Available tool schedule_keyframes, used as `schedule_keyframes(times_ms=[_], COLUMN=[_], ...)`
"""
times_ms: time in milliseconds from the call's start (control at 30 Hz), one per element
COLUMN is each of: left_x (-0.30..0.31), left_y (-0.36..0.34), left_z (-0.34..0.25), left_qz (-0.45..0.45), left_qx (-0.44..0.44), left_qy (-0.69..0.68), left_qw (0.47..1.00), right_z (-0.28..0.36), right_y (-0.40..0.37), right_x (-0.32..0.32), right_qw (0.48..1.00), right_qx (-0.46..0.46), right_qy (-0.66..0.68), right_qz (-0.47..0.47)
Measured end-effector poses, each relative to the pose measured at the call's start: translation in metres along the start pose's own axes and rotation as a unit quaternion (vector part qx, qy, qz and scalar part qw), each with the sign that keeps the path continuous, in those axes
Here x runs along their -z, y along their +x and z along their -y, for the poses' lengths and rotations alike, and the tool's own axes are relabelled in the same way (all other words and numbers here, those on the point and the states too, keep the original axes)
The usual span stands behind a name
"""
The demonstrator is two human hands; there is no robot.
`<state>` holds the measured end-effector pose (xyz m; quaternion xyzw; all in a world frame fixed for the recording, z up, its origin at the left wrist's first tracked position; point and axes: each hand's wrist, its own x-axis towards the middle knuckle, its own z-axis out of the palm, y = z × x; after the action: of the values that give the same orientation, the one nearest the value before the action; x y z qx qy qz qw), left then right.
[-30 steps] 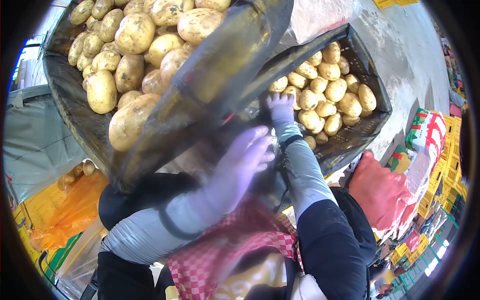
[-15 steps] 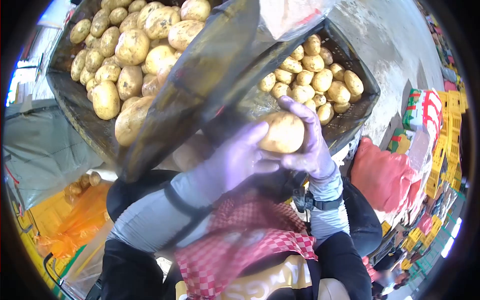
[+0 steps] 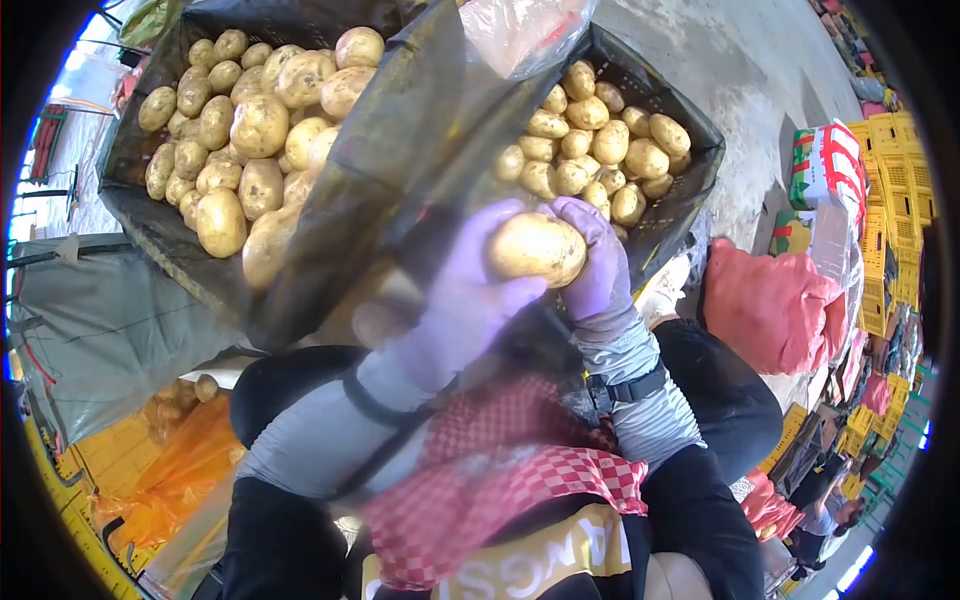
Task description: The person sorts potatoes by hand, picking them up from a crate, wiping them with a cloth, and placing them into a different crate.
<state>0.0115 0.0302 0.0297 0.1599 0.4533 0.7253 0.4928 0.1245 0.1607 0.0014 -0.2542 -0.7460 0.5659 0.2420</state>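
A large pale potato [image 3: 538, 249] is held between my two gloved hands, above the dark liner between two crates. My left hand [image 3: 474, 275] wraps round its left side, thumb below it. My right hand [image 3: 600, 255] grips its right side with bent fingers. Larger potatoes [image 3: 259, 126] fill the black-lined crate [image 3: 165, 255] at the upper left. Smaller potatoes [image 3: 611, 142] lie in the crate [image 3: 705, 165] at the upper right. A dark plastic liner [image 3: 400, 130] hangs between the crates.
Red sacks [image 3: 770, 305] and yellow crates [image 3: 900, 200] stand on the right. A grey cover [image 3: 110, 315] lies at the left, above an orange bag [image 3: 170, 485] and more potatoes. Clear plastic [image 3: 525, 35] rests at the top. A person [image 3: 825, 520] is at the lower right.
Both hands and the potato have shifted left and slightly up in view. My right hand's fingers are now bent closer against the potato. The surroundings have also shifted with the camera.
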Motion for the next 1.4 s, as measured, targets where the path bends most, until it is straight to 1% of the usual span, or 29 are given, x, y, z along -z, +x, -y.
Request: schedule_keyframes(times_ms=[33, 133, 233, 300, 333, 400, 433, 467, 533, 567, 633, 667, 733, 767, 800, 867, 933, 967, 1000, 1033, 1067, 1133, 1167, 1200, 1233, 1267, 1333, 1367, 1400], left_x=[0.000, 0.007, 0.015, 0.026, 0.030, 0.031, 0.033, 0.037, 0.050, 0.054, 0.050, 0.043, 0.033, 0.032, 0.034, 0.038, 0.049, 0.049, 0.057, 0.056, 0.055, 0.046, 0.042, 0.040, 0.039, 0.037, 0.036, 0.033, 0.029], left_y=[0.001, 0.006, 0.009, 0.011, 0.011, 0.003, 0.000, -0.003, -0.003, 0.002, 0.005, 0.001, -0.011, -0.013, -0.013, -0.006, -0.002, -0.008, -0.023, -0.021, -0.019, -0.019, -0.019, -0.018, -0.016, -0.014, -0.011, -0.009, -0.005], left_z=[0.001, -0.005, -0.013, -0.003, -0.007, -0.004, 0.005, 0.016, 0.044, 0.063, 0.071, 0.058, -0.010, -0.024, -0.014, 0.023, 0.043, 0.008, 0.004, 0.002, 0.001, -0.015, -0.018, -0.019, -0.017, -0.014, -0.009, -0.006, -0.004], left_qz=[0.002, -0.011, -0.037, -0.106, -0.143, -0.207, -0.232, -0.228, -0.213, -0.223, -0.208, -0.181, -0.175, -0.168, -0.177, -0.186, -0.160, -0.118, -0.058, -0.070, -0.095, -0.153, -0.148, -0.148, -0.150, -0.138, -0.121, -0.114, -0.118], left_qx=[-0.019, 0.005, 0.052, -0.093, -0.081, 0.005, 0.042, 0.046, 0.057, 0.064, 0.042, 0.013, 0.098, 0.142, 0.114, 0.060, 0.066, 0.084, -0.081, -0.020, 0.037, 0.137, 0.143, 0.147, 0.150, 0.154, 0.176, 0.189, 0.202], left_qy=[0.009, -0.023, -0.102, 0.074, 0.124, -0.046, -0.146, -0.091, 0.024, -0.011, -0.072, -0.098, 0.043, 0.114, 0.099, 0.063, 0.044, 0.124, 0.368, 0.261, 0.139, -0.027, -0.039, -0.050, -0.059, -0.054, -0.035, -0.026, -0.032], left_qw=[1.000, 1.000, 0.993, 0.987, 0.979, 0.977, 0.961, 0.968, 0.975, 0.973, 0.975, 0.979, 0.979, 0.969, 0.973, 0.979, 0.984, 0.982, 0.924, 0.963, 0.985, 0.978, 0.978, 0.977, 0.975, 0.977, 0.976, 0.975, 0.972], right_z=[0.000, -0.016, 0.025, 0.015, 0.025, 0.060, 0.084, 0.106, 0.155, 0.156, 0.148, 0.155, 0.091, 0.092, 0.092, 0.085, 0.100, 0.127, 0.153, 0.134, 0.119, 0.065, 0.007, -0.056, -0.126, -0.176, -0.262, -0.232, -0.244], right_y=[0.003, 0.014, 0.010, 0.014, 0.023, 0.044, 0.059, 0.077, 0.108, 0.127, 0.163, 0.170, 0.201, 0.216, 0.228, 0.247, 0.237, 0.217, 0.199, 0.203, 0.191, 0.175, 0.163, 0.141, 0.113, 0.087, 0.039, 0.028, 0.024], right_x=[-0.001, -0.006, -0.018, -0.015, -0.017, -0.025, -0.037, -0.047, -0.081, -0.103, -0.151, -0.172, -0.204, -0.213, -0.222, -0.232, -0.207, -0.182, -0.153, -0.128, -0.097, -0.031, 0.004, 0.031, 0.065, 0.079, 0.092, 0.056, 0.035], right_qw=[0.981, 0.987, 0.892, 0.906, 0.924, 0.948, 0.960, 0.974, 0.975, 0.965, 0.867, 0.829, 0.726, 0.692, 0.658, 0.648, 0.726, 0.772, 0.822, 0.861, 0.913, 0.966, 0.961, 0.968, 0.920, 0.832, 0.814, 0.796, 0.791], right_qx=[0.075, -0.101, -0.211, -0.224, -0.207, -0.155, -0.088, -0.009, 0.014, 0.098, 0.375, 0.368, 0.363, 0.376, 0.384, 0.349, 0.246, 0.186, 0.132, 0.180, 0.117, 0.100, 0.137, 0.050, -0.074, -0.168, -0.234, -0.335, -0.353], right_qy=[-0.179, 0.126, 0.392, 0.346, 0.311, 0.277, 0.266, 0.215, 0.112, 0.015, -0.224, -0.282, -0.319, -0.307, -0.295, -0.266, -0.241, -0.222, -0.244, -0.185, -0.097, -0.110, -0.211, -0.240, -0.380, -0.517, -0.498, -0.479, -0.490], right_qz=[0.003, -0.019, 0.074, 0.100, 0.078, 0.035, 0.032, 0.072, 0.189, 0.244, 0.240, 0.314, 0.489, 0.534, 0.577, 0.622, 0.595, 0.565, 0.496, 0.438, 0.378, 0.213, 0.116, 0.053, 0.060, 0.114, 0.186, 0.160, 0.103])
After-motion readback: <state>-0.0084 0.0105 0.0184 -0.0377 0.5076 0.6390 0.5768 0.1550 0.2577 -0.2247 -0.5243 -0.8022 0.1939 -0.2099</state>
